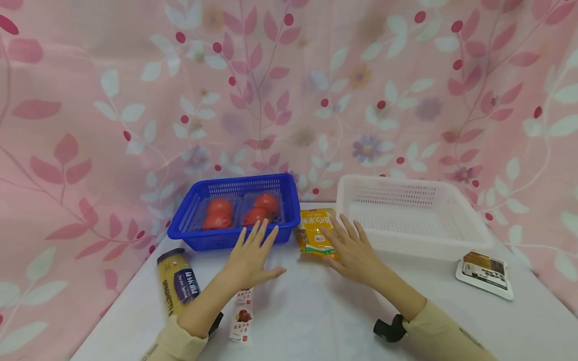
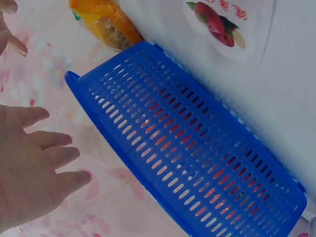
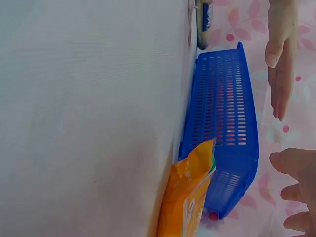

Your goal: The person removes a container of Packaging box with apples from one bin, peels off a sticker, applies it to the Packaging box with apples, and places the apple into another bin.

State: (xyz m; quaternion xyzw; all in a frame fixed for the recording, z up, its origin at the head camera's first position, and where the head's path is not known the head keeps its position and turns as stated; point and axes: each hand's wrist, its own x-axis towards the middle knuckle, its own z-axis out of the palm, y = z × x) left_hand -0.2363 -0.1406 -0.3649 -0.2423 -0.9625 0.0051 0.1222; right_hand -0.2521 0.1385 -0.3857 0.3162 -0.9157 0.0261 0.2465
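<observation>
My left hand (image 1: 248, 260) hovers palm down with fingers spread, in front of the blue basket (image 1: 289, 231). It holds nothing. In the basket are clear plastic trays with several round red fruits, perhaps tomatoes (image 1: 220, 206). My right hand (image 1: 354, 250), fingers also spread and holding nothing, is nearest a yellow-orange food packet (image 1: 313, 228), whose right edge it partly covers in the head view. In the left wrist view, the left hand (image 2: 29, 168) is apart from the basket's slotted side (image 2: 163, 133). The right wrist view shows the right hand (image 3: 301, 185) apart from the packet (image 3: 185, 192).
A white basket (image 1: 469, 235) stands at the back right. Nearer on the right lies a flat dark-labelled pack (image 1: 485, 275). A spaghetti package (image 1: 173, 281) lies at left, partly behind my left forearm; beside that arm is a printed strip (image 1: 241, 323) with fruit pictures.
</observation>
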